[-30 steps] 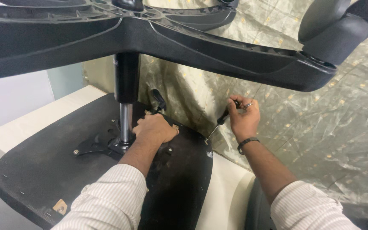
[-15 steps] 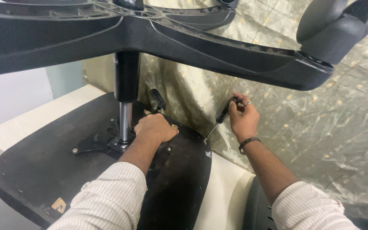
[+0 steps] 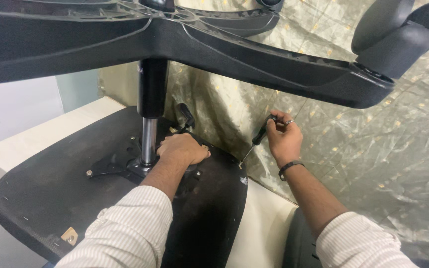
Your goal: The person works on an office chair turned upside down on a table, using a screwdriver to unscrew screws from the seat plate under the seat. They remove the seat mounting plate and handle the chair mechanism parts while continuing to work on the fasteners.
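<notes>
Fingers (image 3: 280, 130) of the right hand (image 3: 285, 141) stay curled around the screwdriver (image 3: 257, 140), tip at the upturned chair seat (image 3: 50, 193) edge, barely shifted. Left hand (image 3: 182, 149) keeps pressing flat, holding nothing, beside the metal column (image 3: 148, 140); the screw is still being worked.

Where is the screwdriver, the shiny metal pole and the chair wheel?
screwdriver (image 3: 262, 132), head view, on its black handle.
metal pole (image 3: 148, 141), head view, on its shiny middle.
chair wheel (image 3: 400, 34), head view, on its black cover.

support: cream-white table (image 3: 50, 131) | directly on it: upturned black chair seat (image 3: 45, 198), underside facing up
</notes>
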